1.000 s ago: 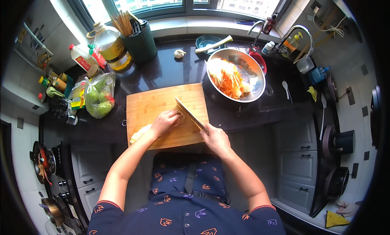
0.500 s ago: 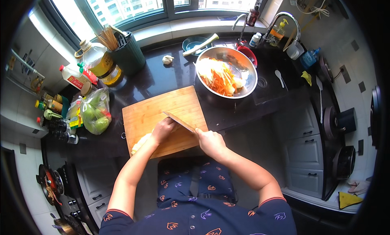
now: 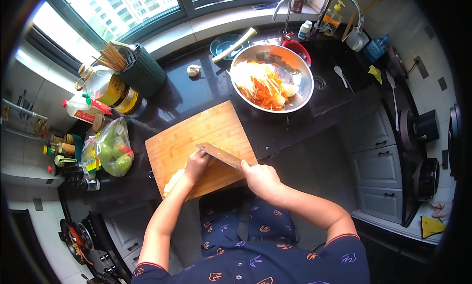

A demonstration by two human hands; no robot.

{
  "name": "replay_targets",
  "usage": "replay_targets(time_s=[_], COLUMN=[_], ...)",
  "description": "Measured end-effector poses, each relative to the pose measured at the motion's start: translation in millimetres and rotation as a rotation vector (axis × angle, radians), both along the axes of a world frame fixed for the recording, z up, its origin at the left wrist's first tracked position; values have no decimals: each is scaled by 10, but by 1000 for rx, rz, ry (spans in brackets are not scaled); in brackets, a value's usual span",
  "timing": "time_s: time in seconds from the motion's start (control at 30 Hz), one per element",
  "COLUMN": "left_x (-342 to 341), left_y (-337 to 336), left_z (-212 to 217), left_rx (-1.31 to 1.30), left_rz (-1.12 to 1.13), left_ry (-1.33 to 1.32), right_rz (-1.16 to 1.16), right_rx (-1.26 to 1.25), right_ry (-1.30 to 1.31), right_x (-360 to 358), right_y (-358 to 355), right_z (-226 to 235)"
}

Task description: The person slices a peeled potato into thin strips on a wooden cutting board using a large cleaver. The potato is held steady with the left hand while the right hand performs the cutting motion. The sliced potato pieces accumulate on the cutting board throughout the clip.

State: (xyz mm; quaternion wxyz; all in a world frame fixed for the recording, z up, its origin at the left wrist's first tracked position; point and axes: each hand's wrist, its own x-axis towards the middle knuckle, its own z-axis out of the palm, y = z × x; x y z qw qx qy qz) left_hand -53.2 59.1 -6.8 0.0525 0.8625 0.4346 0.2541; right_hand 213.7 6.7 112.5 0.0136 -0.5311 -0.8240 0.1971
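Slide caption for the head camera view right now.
Right hand grips a broad metal knife, its tip by the left hand, over a rectangular light-wood cutting board.

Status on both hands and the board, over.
Right hand gripping cleaver. Left hand close beside it, grasp hidden. Pale food pieces on cutting board, near-left corner. Steel bowl clear of board.
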Motion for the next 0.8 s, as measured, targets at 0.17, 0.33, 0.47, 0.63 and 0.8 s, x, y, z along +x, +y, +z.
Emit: replay_targets(time_s=[0.17, 0.33, 0.47, 0.63, 0.8], left_x=[78, 49, 108, 154, 158], left_y=[18, 0, -20, -5, -7], left_z=[123, 37, 91, 168, 201], left_rx=[13, 62, 32, 32, 80], left_rz=[-8, 22, 62, 59, 69], left_ry=[-33, 34, -32, -68, -19], right_rz=[-21, -25, -33, -40, -44], right_rx=[1, -7, -26, -6, -43], right_ry=[60, 94, 66, 86, 65], right_x=[-67, -17, -19, -39, -31], right_y=[115, 59, 82, 77, 84], right_z=[-283, -35, -203, -200, -117])
